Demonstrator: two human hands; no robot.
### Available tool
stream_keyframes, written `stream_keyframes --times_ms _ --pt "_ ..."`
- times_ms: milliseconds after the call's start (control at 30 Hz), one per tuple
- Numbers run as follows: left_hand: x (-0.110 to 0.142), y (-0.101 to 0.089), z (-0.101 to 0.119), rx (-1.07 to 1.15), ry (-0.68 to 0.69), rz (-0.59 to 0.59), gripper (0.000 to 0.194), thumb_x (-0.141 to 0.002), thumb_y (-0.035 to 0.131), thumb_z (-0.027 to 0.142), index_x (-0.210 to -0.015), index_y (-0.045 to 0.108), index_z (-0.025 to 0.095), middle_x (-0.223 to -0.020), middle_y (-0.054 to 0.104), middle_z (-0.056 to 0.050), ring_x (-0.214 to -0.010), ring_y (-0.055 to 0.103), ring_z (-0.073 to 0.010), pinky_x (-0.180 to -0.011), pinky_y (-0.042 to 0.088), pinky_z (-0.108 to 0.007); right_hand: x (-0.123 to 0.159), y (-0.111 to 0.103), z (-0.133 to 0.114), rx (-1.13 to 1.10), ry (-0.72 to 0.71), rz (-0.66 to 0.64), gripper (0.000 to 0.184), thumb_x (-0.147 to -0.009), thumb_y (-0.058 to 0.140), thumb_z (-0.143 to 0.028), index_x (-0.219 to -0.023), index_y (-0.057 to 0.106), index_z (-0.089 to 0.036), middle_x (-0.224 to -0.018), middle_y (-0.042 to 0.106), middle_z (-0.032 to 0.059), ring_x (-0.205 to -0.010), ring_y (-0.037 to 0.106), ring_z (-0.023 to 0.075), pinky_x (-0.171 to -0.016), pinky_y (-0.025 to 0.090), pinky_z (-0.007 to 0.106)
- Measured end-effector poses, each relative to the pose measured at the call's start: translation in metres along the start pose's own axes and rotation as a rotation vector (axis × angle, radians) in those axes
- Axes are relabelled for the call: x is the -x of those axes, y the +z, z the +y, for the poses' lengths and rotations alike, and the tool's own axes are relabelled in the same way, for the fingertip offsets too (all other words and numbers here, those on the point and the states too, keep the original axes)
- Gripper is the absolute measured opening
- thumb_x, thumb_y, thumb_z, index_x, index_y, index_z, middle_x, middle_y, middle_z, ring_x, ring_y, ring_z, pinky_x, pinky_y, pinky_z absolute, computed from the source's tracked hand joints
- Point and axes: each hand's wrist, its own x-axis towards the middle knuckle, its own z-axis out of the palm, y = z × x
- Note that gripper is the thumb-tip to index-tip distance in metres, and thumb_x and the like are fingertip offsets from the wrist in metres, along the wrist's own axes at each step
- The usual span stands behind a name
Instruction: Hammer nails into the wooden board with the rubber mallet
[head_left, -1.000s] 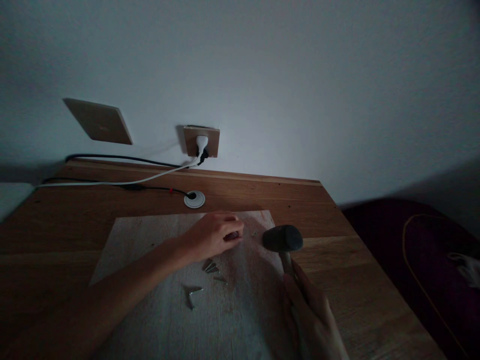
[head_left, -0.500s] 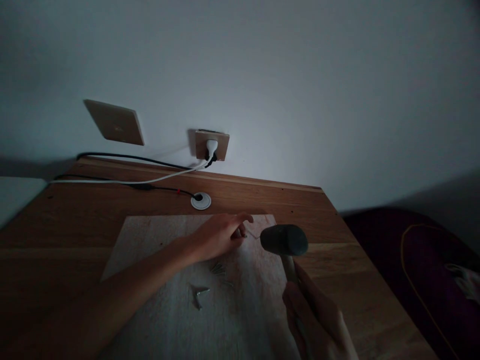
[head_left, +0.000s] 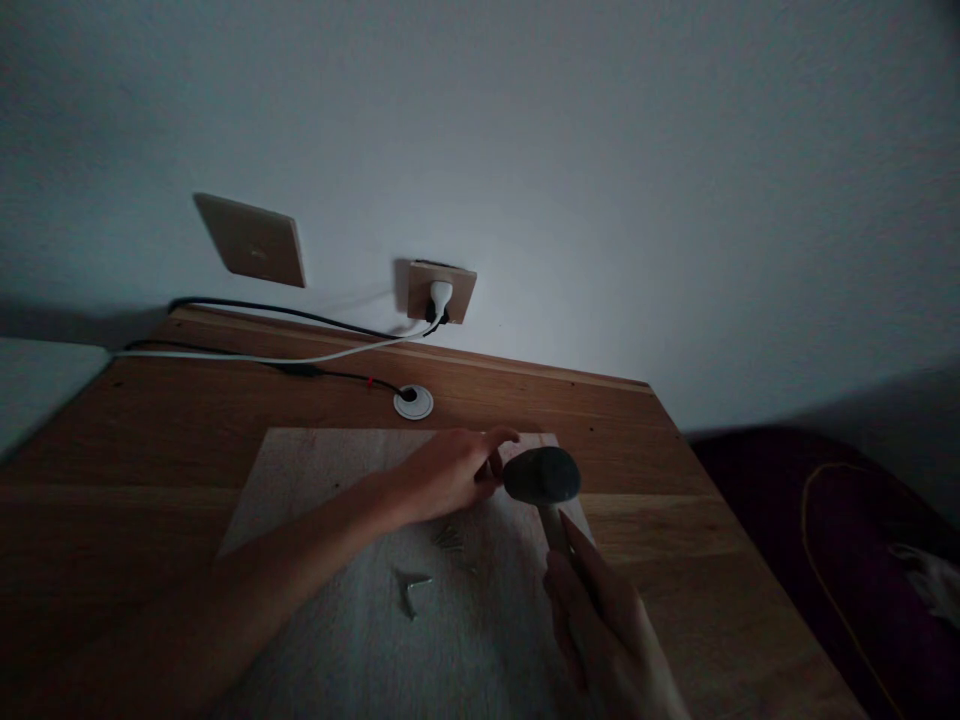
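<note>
My right hand (head_left: 600,610) is wrapped round the handle of a black-headed rubber mallet (head_left: 541,476). The mallet's head is over the far right part of a pale wooden board (head_left: 322,620), right beside the fingers of my left hand (head_left: 454,470). That hand rests on the board with thumb and fingers drawn together; the mallet head hides whatever is at their tips. On the board nearer to me lie several small screws or nails (head_left: 450,540) and a small L-shaped metal bracket (head_left: 412,590).
The board lies on a brown wooden desk (head_left: 675,570) against a white wall. Behind it are a round cable grommet (head_left: 413,402), black and white cables, and a wall socket (head_left: 461,293) with a white plug (head_left: 441,296). A dark purple cloth surface (head_left: 765,500) is off the right edge.
The mallet has moved left, up to my left fingers, and now covers the thin metal piece seen beside them before. My left hand stays put on the board; the view has shifted slightly.
</note>
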Motion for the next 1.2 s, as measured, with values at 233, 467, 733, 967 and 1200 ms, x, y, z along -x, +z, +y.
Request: stream_keyframes --times_ms 233,467,733,967,1200 --pt "0.000 0.001 -0.001 0.004 0.010 0.013 0.054 -0.090 0.071 0.008 -0.142 0.063 0.020 -0.101 0.080 -0.005 -0.085 0.075 -0.0194 -0.083 0.056 -0.032 0.000 -0.006 -0.007 -0.026 0.031 0.048 0.061 -0.095 0.073 -0.065 -0.138 0.078 -0.021 -0.099 0.082 0.0117 -0.068 0.075 0.0197 -0.055 0.062 0.027" --pt "-0.002 -0.002 0.003 0.019 -0.025 -0.054 0.054 -0.089 0.070 0.009 -0.142 0.061 0.018 -0.097 0.081 -0.004 -0.082 0.074 -0.0196 -0.079 0.054 -0.030 0.015 -0.023 -0.015 -0.136 0.090 0.156 0.055 -0.098 0.072 -0.054 -0.144 0.073 -0.023 -0.059 0.065 -0.0009 -0.041 0.057 0.0157 -0.034 0.049 0.025" --pt "0.001 -0.001 0.000 -0.005 0.024 -0.039 0.051 -0.086 0.065 0.005 -0.134 0.063 0.021 -0.103 0.080 -0.002 -0.088 0.074 -0.0186 -0.078 0.050 -0.027 0.005 -0.001 -0.008 -0.044 0.097 0.020 0.058 -0.091 0.078 -0.061 -0.136 0.078 -0.025 -0.072 0.074 0.0042 -0.052 0.067 0.0176 -0.037 0.049 0.023" --pt "0.002 -0.003 -0.001 0.020 0.064 -0.027 0.063 -0.081 0.067 0.000 -0.140 0.060 0.023 -0.119 0.079 -0.007 -0.108 0.075 -0.0237 -0.091 0.053 -0.032 0.003 0.010 -0.010 -0.073 0.130 -0.026 0.064 -0.094 0.072 -0.067 -0.141 0.076 -0.023 -0.079 0.077 0.0049 -0.058 0.068 0.0162 -0.052 0.058 0.025" --pt "-0.001 0.000 -0.001 -0.064 0.012 -0.047 0.056 -0.093 0.067 0.011 -0.146 0.057 0.024 -0.109 0.080 -0.004 -0.099 0.075 -0.0222 -0.090 0.054 -0.033 0.006 -0.003 -0.017 -0.191 0.224 0.026 0.060 -0.091 0.081 -0.060 -0.137 0.076 -0.022 -0.063 0.065 -0.0020 -0.044 0.056 0.0125 -0.038 0.049 0.022"
